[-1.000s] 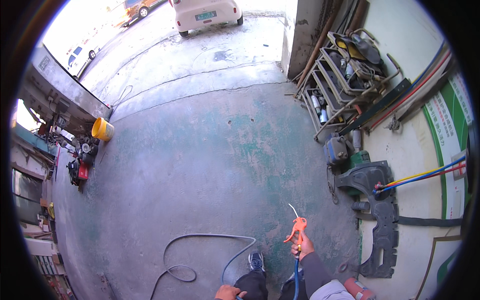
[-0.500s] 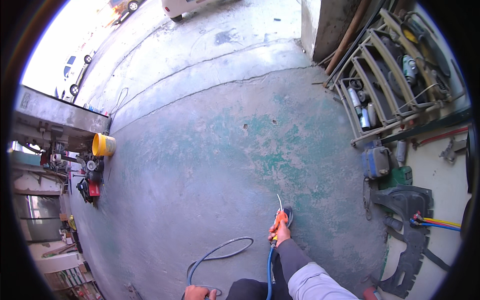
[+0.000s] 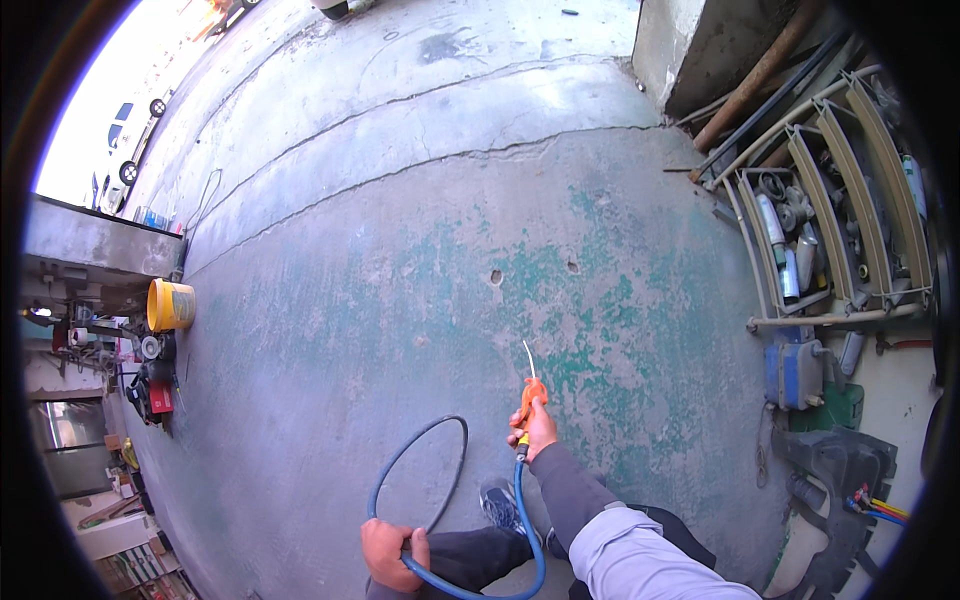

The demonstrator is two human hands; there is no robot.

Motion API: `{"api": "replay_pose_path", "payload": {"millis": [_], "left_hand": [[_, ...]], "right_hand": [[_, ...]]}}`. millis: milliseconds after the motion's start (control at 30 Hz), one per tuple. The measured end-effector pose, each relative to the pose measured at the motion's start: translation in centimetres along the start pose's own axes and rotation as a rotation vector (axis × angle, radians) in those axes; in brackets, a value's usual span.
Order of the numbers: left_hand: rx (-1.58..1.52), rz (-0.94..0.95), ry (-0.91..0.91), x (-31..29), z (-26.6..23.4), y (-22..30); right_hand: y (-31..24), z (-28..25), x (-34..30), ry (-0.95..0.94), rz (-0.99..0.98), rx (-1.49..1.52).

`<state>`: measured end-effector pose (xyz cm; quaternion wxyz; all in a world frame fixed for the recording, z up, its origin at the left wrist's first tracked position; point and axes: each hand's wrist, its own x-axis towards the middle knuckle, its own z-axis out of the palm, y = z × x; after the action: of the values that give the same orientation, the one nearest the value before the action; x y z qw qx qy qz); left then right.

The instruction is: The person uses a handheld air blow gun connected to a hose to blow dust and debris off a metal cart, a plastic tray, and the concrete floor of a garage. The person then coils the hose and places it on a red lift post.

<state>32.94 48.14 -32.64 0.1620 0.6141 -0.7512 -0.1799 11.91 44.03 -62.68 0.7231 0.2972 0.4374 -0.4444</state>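
Observation:
In my right hand [image 3: 537, 432] is an orange air blow gun [image 3: 533, 392] with a thin pale nozzle pointing ahead over the floor. A blue hose [image 3: 527, 520] joins its lower end through a yellow fitting and curves down past my legs. My left hand [image 3: 392, 553], at the lower edge, is closed round the same hose, which rises beyond it in a big loop. Below the loop my shoe [image 3: 500, 503] and dark trouser legs show.
Worn concrete floor [image 3: 330, 340] with green paint patches lies ahead. On the left are a yellow bucket [image 3: 171, 305] and tools. At right stand a metal rack [image 3: 840, 312] with cans, a blue container [image 3: 795, 372] and a black plastic panel [image 3: 835, 465]. A concrete pillar [image 3: 690, 50] rises beyond.
My right hand with the blow gun has moved left and farther forward. My left hand has risen further into view, lifting the hose loop. The view has shifted and a shoe now shows.

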Motion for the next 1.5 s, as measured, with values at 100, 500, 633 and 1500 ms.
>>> {"api": "replay_pose_path", "payload": {"millis": [100,500,633,1500], "left_hand": [[-0.054,0.063,0.084,3.6,2.7,-2.8],[-0.116,0.091,0.339,11.9,7.2,-7.2],[-0.134,0.075,0.328,12.1,7.1,-6.9],[-0.169,0.194,0.108,17.9,9.6,-2.3]], "right_hand": [[-1.3,2.6,3.3,-0.029,-0.022,0.008],[-4.3,9.2,8.4,-0.029,-0.140,-0.069],[-4.0,9.9,8.6,0.031,-0.146,-0.125],[-15.9,-3.9,2.4,0.146,-0.289,-0.137]]}}
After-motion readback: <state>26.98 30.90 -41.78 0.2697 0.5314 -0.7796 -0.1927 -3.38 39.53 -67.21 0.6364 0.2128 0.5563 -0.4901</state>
